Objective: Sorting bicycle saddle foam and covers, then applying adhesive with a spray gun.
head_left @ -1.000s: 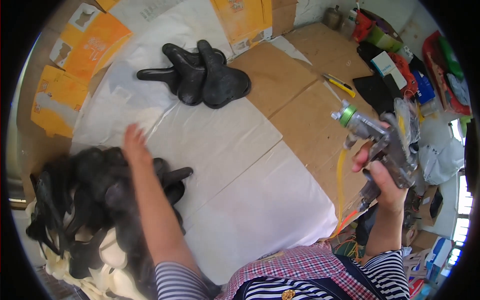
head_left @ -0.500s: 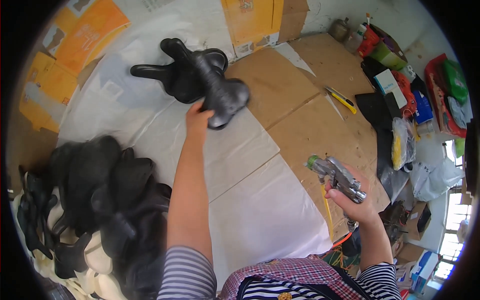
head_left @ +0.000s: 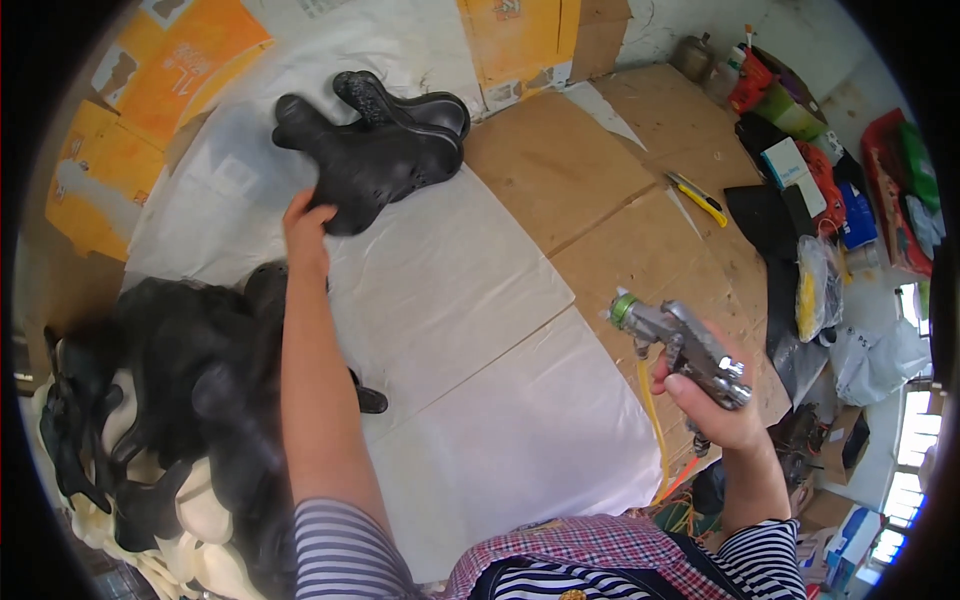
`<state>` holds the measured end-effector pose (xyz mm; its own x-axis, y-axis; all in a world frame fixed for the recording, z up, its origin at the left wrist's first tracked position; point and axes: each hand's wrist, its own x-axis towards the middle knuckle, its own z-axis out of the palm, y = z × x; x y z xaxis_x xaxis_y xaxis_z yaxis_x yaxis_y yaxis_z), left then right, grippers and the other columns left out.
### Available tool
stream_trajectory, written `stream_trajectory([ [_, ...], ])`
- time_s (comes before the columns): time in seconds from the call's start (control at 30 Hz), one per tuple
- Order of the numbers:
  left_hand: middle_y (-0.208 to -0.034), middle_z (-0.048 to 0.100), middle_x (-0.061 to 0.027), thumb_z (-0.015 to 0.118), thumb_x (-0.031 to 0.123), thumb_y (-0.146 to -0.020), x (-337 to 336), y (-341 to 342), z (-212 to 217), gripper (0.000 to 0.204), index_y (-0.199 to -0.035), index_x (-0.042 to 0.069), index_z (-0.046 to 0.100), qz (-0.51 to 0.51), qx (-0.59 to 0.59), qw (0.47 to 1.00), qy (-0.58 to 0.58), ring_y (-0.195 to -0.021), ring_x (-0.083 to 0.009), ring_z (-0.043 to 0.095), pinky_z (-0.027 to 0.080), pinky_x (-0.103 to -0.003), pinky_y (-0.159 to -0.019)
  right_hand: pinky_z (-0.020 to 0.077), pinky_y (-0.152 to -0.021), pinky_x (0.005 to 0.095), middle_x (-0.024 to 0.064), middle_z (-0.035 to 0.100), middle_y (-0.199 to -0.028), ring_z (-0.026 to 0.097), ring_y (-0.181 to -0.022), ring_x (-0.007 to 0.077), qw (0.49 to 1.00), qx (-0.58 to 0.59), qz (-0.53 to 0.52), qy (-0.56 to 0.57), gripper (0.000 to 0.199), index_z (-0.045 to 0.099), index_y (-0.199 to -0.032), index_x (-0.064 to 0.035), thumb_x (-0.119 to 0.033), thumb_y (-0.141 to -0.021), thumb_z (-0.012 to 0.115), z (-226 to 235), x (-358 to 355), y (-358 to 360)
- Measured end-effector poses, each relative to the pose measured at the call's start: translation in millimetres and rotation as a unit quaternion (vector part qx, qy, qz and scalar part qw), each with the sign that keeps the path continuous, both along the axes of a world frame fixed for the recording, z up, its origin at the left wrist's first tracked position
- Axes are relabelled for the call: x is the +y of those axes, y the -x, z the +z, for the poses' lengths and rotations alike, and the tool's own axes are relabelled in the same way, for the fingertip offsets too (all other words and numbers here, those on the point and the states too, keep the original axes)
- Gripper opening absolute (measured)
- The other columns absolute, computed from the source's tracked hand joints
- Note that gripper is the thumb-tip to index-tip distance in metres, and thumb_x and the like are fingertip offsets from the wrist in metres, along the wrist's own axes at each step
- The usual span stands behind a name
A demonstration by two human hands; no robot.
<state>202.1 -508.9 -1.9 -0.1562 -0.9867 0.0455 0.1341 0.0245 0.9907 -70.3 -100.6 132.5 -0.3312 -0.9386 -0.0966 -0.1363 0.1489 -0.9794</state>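
Since before, left hand (head_left: 305, 225) is gripping the nearer black saddle (head_left: 365, 175) instead of reaching; right hand (head_left: 715, 405) is clasping the spray gun (head_left: 680, 345) higher.

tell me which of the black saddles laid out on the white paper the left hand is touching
The nearer saddle; the left hand touches its wide end. The other saddle lies behind it, untouched.

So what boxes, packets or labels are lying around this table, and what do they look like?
Flattened orange and white cardboard cartons: far left, under the white paper sheet.
Orange and brown cardboard box: far edge, middle.
Small white and blue box: right side, among clutter.
Clear plastic bag with yellow contents: right edge.
No screens show.
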Motion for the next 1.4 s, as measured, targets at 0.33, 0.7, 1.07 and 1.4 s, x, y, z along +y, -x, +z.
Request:
stream_trajectory([
  [0.33,-0.093,0.053,-0.0147,0.072,0.007,-0.062,-9.6,83.3,-28.9,0.035,-0.09,0.0,0.053,0.001,-0.338,0.91,0.24,-0.086,-0.0235,0.052,0.042,-0.03,-0.08,0.0505,-0.075,0.028,0.0081,0.06,-0.089,0.059,-0.081,0.0134,0.997,-0.029,-0.07,-0.007,0.053,0.046,-0.125,0.0041,-0.007,-0.077,0.066,-5.0,-7.4,18.0],
  [0.7,-0.116,0.057,-0.0075,0.063,-0.013,-0.067,37.1,-42.6,-20.0,0.056,-0.12,-0.001,0.052,0.032,0.078,0.995,-0.052,-0.108,-0.0198,0.053,0.038,-0.03,-0.096,0.0507,-0.069,0.0287,0.0115,0.06,-0.086,0.06,-0.076,0.017,0.983,-0.046,-0.087,0.155,0.059,0.046,-0.124,0.0053,-0.011,-0.072,0.067,41.9,-12.4,4.9],
  [1.07,-0.115,0.056,-0.0104,0.07,0.0,-0.064,-36.7,115.2,-7.1,0.038,-0.1,-0.002,0.057,-0.076,-0.028,0.995,0.051,-0.105,-0.02,0.053,0.044,-0.032,-0.086,0.0515,-0.075,0.0291,0.0092,0.06,-0.089,0.06,-0.082,0.015,0.997,-0.035,-0.061,0.041,0.048,0.048,-0.119,0.0056,-0.006,-0.076,0.065,1.4,-4.0,24.5],
  [1.4,-0.103,0.059,-0.0069,0.069,-0.006,-0.063,74.1,26.7,-16.2,0.049,-0.109,-0.001,0.056,0.023,0.033,0.997,0.071,-0.095,-0.0197,0.056,0.043,-0.03,-0.087,0.0469,-0.073,0.0246,0.0059,0.061,-0.092,0.058,-0.081,0.0099,0.999,0.037,-0.017,0.007,0.052,0.048,-0.124,0.0026,-0.005,-0.076,0.067,9.5,-25.0,11.4],
])
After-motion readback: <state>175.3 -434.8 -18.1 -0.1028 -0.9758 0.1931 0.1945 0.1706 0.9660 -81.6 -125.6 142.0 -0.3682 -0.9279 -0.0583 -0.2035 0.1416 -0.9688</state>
